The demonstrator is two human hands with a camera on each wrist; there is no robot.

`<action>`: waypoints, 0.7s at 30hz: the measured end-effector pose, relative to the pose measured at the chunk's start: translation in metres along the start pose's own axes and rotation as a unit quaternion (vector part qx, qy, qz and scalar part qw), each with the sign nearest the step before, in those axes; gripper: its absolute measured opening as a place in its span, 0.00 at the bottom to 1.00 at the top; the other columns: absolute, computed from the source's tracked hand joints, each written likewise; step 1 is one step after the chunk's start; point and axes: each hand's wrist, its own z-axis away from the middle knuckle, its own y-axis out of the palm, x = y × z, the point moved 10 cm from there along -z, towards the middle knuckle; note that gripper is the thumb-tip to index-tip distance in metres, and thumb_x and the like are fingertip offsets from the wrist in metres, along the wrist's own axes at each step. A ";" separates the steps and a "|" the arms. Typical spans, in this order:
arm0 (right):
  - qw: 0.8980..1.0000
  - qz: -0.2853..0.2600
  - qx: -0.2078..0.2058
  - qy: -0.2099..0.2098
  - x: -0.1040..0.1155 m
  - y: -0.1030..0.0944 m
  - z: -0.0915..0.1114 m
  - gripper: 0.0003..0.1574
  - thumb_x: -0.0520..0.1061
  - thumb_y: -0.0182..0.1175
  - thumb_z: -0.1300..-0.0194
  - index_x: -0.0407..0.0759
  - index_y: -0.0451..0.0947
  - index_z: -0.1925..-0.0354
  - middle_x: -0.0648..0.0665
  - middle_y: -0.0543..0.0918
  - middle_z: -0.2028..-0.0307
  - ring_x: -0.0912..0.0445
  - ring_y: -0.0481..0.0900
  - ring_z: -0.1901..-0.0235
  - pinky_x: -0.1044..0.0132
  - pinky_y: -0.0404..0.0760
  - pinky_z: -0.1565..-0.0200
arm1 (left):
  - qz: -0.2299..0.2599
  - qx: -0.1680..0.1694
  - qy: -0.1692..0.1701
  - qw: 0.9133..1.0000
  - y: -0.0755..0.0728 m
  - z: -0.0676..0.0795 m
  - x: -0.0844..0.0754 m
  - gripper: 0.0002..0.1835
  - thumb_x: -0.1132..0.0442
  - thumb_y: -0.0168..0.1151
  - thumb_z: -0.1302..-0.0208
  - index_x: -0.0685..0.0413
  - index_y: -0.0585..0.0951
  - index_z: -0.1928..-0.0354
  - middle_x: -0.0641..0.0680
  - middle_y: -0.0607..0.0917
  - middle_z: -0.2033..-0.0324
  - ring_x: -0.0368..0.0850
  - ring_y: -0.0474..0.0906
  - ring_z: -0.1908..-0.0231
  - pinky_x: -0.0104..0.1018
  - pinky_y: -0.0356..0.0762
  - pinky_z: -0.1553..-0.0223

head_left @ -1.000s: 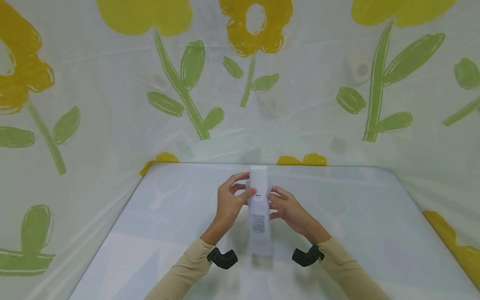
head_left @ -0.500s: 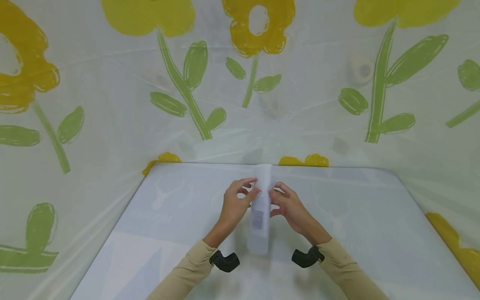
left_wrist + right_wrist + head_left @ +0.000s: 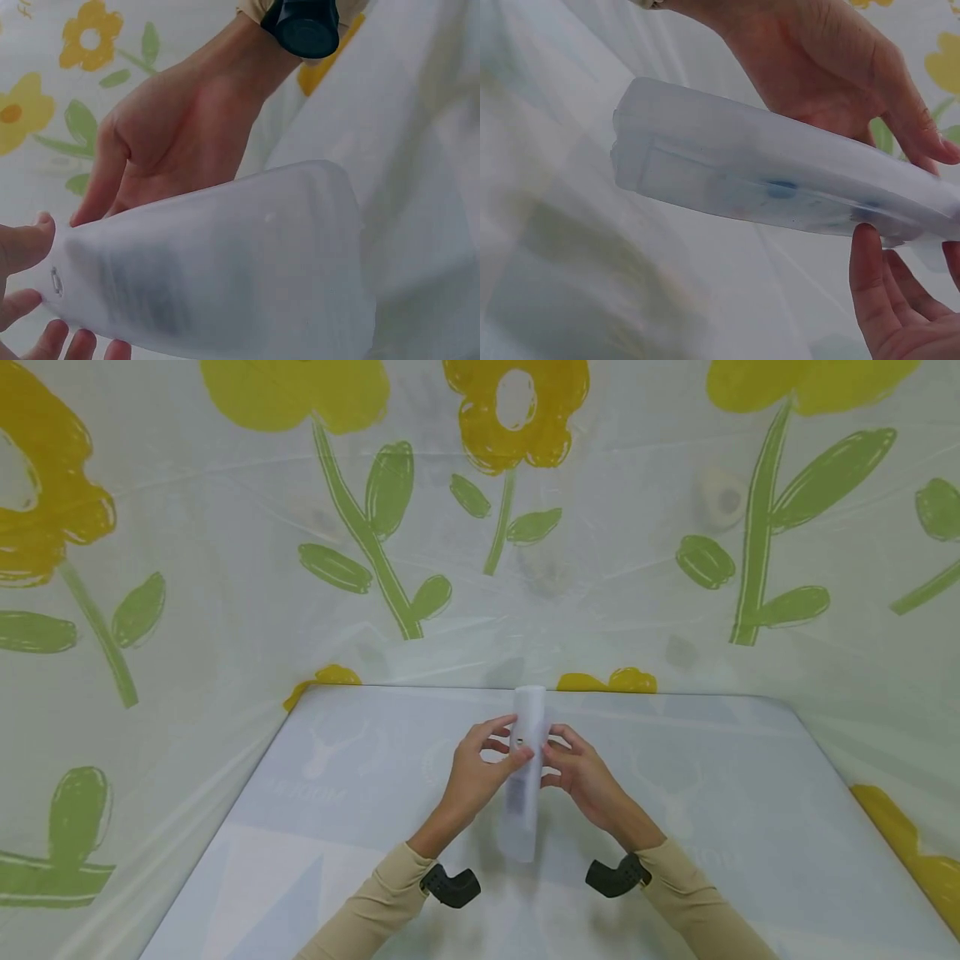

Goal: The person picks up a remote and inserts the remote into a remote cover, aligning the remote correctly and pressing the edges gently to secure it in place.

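Upright over the middle of the table stands a long white remote control (image 3: 530, 718) in a translucent cover (image 3: 300, 247). Its back, with a blurred dark label (image 3: 142, 285) and a small latch slot (image 3: 55, 282), faces the head camera. In the right wrist view a blue round spot (image 3: 782, 187) shows through the cover. My left hand (image 3: 480, 777) pinches the remote from the left, thumb on its back near the slot and fingers along the side. From the right, my right hand (image 3: 588, 781) holds the opposite edge between thumb and fingertips.
A pale table (image 3: 337, 827) with faint printed shapes lies under the hands. Behind it hangs a white sheet (image 3: 600, 610) with yellow flowers and green leaves. Dark wrist devices sit on the left sleeve (image 3: 360, 902) and the right sleeve (image 3: 697, 893).
The remote has turned about its length, so its label shows at a slant, and shifted slightly right. My left hand has moved right with it, its thumb reaching farther across the back.
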 end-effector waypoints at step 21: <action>1.000 0.015 -0.007 -0.001 -0.001 -0.003 0.004 0.14 0.43 0.50 0.37 0.45 0.62 0.53 0.38 0.66 0.52 0.48 0.69 0.53 0.50 0.70 0.50 | 0.140 0.063 -0.027 0.988 0.015 0.007 -0.004 0.27 0.56 0.63 0.47 0.45 0.69 0.43 0.55 0.75 0.56 0.51 0.74 0.58 0.45 0.78 0.67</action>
